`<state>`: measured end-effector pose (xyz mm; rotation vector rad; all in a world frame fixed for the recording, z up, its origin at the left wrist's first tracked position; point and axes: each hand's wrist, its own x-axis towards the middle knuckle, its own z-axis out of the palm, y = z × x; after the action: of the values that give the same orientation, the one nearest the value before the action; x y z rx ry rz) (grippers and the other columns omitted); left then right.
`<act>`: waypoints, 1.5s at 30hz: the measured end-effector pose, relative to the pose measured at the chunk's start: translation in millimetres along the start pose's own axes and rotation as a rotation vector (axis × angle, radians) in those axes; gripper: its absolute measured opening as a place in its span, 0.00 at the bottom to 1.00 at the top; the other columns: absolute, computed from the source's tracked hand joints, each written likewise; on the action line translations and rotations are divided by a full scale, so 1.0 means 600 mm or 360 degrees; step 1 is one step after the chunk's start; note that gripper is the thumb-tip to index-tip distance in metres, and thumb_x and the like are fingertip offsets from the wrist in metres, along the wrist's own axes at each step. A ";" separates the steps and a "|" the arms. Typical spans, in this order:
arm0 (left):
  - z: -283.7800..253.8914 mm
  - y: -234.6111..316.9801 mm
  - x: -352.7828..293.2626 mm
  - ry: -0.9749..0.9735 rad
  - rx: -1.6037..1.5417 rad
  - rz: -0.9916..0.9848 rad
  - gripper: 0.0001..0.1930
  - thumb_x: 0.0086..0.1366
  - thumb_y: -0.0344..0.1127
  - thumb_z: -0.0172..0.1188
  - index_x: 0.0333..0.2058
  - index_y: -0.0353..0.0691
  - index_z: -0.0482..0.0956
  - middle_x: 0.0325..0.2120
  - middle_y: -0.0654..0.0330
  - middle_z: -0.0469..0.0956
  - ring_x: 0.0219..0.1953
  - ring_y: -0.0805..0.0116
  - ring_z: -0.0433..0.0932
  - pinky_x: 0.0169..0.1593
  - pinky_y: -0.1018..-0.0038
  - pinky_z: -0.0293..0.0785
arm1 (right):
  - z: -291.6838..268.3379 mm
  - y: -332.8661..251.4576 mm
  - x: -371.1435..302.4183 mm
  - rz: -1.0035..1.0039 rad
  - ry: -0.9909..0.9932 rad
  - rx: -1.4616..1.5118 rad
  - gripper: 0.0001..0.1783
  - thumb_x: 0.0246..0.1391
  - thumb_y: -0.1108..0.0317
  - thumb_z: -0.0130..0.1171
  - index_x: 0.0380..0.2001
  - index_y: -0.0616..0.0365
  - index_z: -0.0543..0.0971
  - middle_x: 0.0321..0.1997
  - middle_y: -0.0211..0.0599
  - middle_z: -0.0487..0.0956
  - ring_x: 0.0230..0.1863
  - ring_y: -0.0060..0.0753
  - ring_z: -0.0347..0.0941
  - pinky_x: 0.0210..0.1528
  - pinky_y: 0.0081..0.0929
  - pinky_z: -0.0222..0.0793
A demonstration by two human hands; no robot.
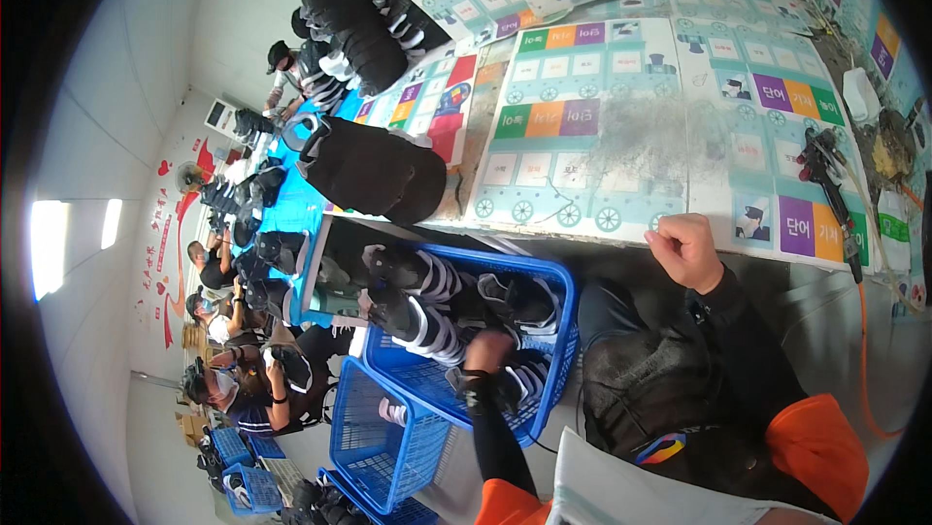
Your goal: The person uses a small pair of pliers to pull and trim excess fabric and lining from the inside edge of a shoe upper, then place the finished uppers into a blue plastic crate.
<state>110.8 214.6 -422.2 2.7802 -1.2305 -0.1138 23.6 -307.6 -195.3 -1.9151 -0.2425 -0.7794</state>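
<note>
My left hand (488, 350) reaches down into a blue plastic basket (566, 278) beside me. It is smeared by motion and its fingers do not show clearly, so any grip is hidden. Around it lie nested stacks of black caps (427, 326) with pale edges, and further caps (529, 379) sit right next to the wrist. By the front edge of the worktable, my right hand (685, 251) is curled into a loose fist, with nothing showing in it. A black cap (374, 174) rests on the table's left part.
Printed sheets (582, 137) cover the worktable (636, 127), smudged in the middle. A black air gun (825, 180) with an orange hose (864, 360) lies at the right. Stacked caps (354, 25) stand far left. A second blue basket (374, 438) adjoins mine. Co-workers (257, 399) sit along the left.
</note>
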 end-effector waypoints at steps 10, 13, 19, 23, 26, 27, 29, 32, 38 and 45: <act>-0.730 0.005 0.290 0.1491 0.0598 -0.0725 0.43 0.52 0.45 0.79 0.63 0.38 0.69 0.61 0.45 0.70 0.64 0.39 0.66 0.65 0.52 0.67 | 0.005 -0.019 -0.002 0.0018 0.0076 -0.0036 0.21 0.57 0.74 0.63 0.16 0.61 0.64 0.13 0.40 0.61 0.13 0.37 0.57 0.20 0.33 0.50; -0.746 -0.014 0.333 0.1255 0.0601 -0.0987 0.41 0.49 0.43 0.81 0.61 0.43 0.73 0.60 0.44 0.71 0.65 0.41 0.66 0.65 0.51 0.67 | 0.015 -0.012 -0.006 0.0036 0.0110 -0.0021 0.20 0.56 0.75 0.64 0.16 0.61 0.64 0.13 0.40 0.61 0.13 0.37 0.57 0.20 0.33 0.51; -0.754 -0.068 0.369 0.1461 0.0378 -0.0807 0.28 0.45 0.37 0.81 0.47 0.39 0.82 0.52 0.50 0.75 0.58 0.45 0.71 0.63 0.55 0.64 | 0.003 -0.013 -0.001 0.0039 0.0076 0.0028 0.20 0.56 0.74 0.64 0.16 0.61 0.64 0.13 0.40 0.61 0.13 0.37 0.58 0.20 0.32 0.52; -0.790 -0.043 0.373 0.1694 0.0367 -0.0590 0.25 0.46 0.34 0.81 0.42 0.37 0.79 0.47 0.51 0.76 0.53 0.45 0.73 0.58 0.55 0.66 | -0.006 -0.005 -0.002 0.0060 0.0074 0.0073 0.21 0.57 0.73 0.64 0.17 0.61 0.64 0.13 0.40 0.60 0.13 0.37 0.57 0.20 0.33 0.52; -0.824 -0.027 0.353 0.1733 0.0358 -0.0572 0.25 0.46 0.34 0.81 0.41 0.36 0.77 0.45 0.51 0.76 0.51 0.46 0.73 0.56 0.56 0.68 | -0.006 -0.010 0.006 0.0020 0.0090 0.0050 0.20 0.56 0.73 0.64 0.17 0.61 0.64 0.13 0.40 0.60 0.13 0.38 0.58 0.20 0.33 0.52; -0.835 -0.022 0.341 0.1762 0.0351 -0.0561 0.25 0.46 0.34 0.81 0.41 0.36 0.77 0.44 0.51 0.76 0.50 0.46 0.74 0.54 0.56 0.69 | -0.002 -0.014 0.006 0.0012 0.0087 0.0058 0.20 0.56 0.73 0.64 0.17 0.61 0.64 0.13 0.40 0.60 0.13 0.38 0.58 0.20 0.33 0.52; -0.842 0.002 0.310 0.1903 0.0365 -0.0394 0.25 0.46 0.32 0.80 0.41 0.35 0.77 0.43 0.51 0.75 0.48 0.47 0.74 0.53 0.58 0.71 | 0.013 -0.020 0.003 -0.0010 0.0121 0.0030 0.18 0.56 0.73 0.63 0.18 0.60 0.67 0.15 0.39 0.63 0.16 0.39 0.62 0.22 0.34 0.55; -0.854 0.090 0.287 0.1957 0.0304 -0.0225 0.25 0.47 0.32 0.80 0.41 0.33 0.76 0.44 0.52 0.74 0.46 0.49 0.74 0.53 0.60 0.72 | 0.007 -0.073 0.015 -0.0385 0.0148 -0.0152 0.14 0.55 0.73 0.64 0.20 0.59 0.71 0.20 0.39 0.69 0.22 0.41 0.68 0.27 0.35 0.61; -0.858 0.272 0.213 0.1913 0.0193 -0.0334 0.25 0.53 0.32 0.79 0.48 0.36 0.77 0.48 0.56 0.71 0.49 0.57 0.74 0.51 0.62 0.74 | 0.161 -0.221 0.127 0.0114 -0.0125 0.1086 0.30 0.57 0.64 0.73 0.59 0.60 0.72 0.62 0.41 0.74 0.65 0.31 0.70 0.59 0.31 0.72; -0.819 0.322 0.203 0.1784 -0.0519 -0.0229 0.23 0.56 0.27 0.76 0.49 0.35 0.76 0.51 0.59 0.71 0.53 0.65 0.74 0.51 0.67 0.77 | 0.222 -0.237 0.231 0.0441 -0.0244 0.2431 0.28 0.62 0.72 0.67 0.63 0.66 0.73 0.61 0.40 0.80 0.60 0.29 0.75 0.63 0.31 0.72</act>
<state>104.0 24.7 85.2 2.0279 -0.6146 0.9798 116.2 -148.7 -42.6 -0.5130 -0.4686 -0.0868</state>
